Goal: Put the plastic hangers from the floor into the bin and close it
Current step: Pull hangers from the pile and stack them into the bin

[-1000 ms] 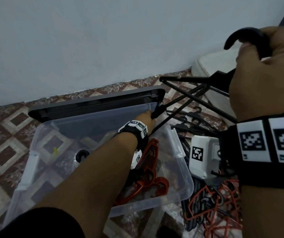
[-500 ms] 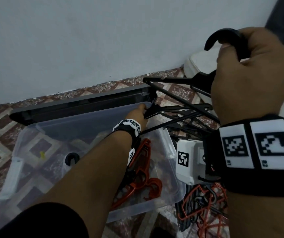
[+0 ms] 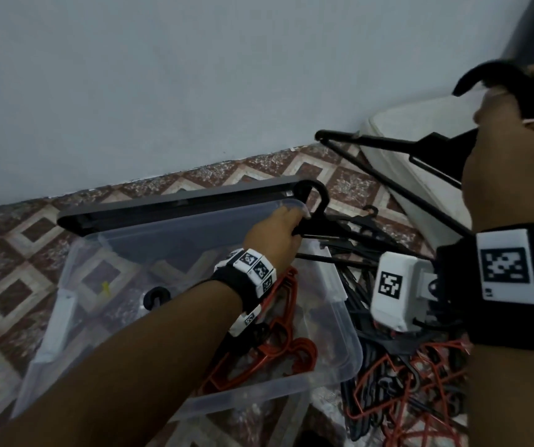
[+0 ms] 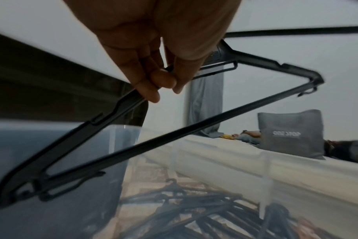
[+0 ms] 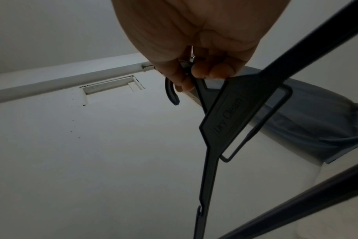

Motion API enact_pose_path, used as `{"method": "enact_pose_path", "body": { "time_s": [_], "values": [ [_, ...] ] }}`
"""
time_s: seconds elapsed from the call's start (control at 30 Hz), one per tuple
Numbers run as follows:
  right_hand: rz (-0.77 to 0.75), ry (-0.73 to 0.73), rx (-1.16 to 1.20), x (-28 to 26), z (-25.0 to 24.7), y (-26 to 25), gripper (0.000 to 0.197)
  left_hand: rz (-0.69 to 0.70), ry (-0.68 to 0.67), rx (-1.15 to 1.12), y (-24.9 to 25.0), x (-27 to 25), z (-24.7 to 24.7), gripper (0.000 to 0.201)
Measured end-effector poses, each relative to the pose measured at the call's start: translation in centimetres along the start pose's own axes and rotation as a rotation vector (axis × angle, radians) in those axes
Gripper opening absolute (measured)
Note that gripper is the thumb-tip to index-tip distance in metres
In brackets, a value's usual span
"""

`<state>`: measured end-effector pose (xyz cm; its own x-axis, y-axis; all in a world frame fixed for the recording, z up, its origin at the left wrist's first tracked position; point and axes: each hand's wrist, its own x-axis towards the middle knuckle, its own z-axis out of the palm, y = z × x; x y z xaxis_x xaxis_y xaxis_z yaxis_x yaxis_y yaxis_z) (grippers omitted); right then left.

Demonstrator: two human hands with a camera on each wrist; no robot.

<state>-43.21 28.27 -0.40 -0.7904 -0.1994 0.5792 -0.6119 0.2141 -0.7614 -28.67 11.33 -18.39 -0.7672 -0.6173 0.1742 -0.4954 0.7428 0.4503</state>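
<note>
A clear plastic bin (image 3: 194, 227) stands open on the floor with red hangers (image 3: 278, 346) inside. At its far right corner my left hand (image 3: 278, 230) holds a black hanger (image 3: 315, 196) near its neck. In the left wrist view the fingers (image 4: 153, 77) pinch that black hanger (image 4: 174, 133) at one shoulder. Raised at the right, my right hand (image 3: 517, 150) grips a second black hanger (image 3: 497, 75) just below the hook. The right wrist view shows those fingers (image 5: 194, 69) curled round the neck of this hanger (image 5: 227, 116), marked "Dry Clean".
The bin's dark lid (image 3: 162, 208) lies behind it by the wall. A tangled pile of black and red hangers (image 3: 404, 391) covers the floor right of the bin. A white mattress (image 3: 420, 133) lies beyond the pile. Patterned floor shows left of the bin.
The two black hangers, crossed before, have come apart. My right hand has lifted its hanger up and to the right. My left hand stays at the bin's far right corner.
</note>
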Motion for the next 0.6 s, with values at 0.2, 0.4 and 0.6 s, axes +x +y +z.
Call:
{"method": "enact_pose_path", "body": {
  "time_s": [0.2,0.4,0.6],
  "values": [
    [-0.1,-0.351,-0.083,-2.6,0.7,-3.6,0.035,0.143,0.087,0.182,1.0,-4.2,-8.5,0.02],
    [-0.188,-0.731,0.003,-7.2,3.5,-8.2,0.041,0.13,0.106,0.272,1.1,-6.9,-15.8,0.017],
    [-0.245,-0.738,-0.06,-9.0,5.4,-9.0,0.021,0.168,0.228,0.057,-1.1,-9.7,-17.3,0.033]
  ]
}}
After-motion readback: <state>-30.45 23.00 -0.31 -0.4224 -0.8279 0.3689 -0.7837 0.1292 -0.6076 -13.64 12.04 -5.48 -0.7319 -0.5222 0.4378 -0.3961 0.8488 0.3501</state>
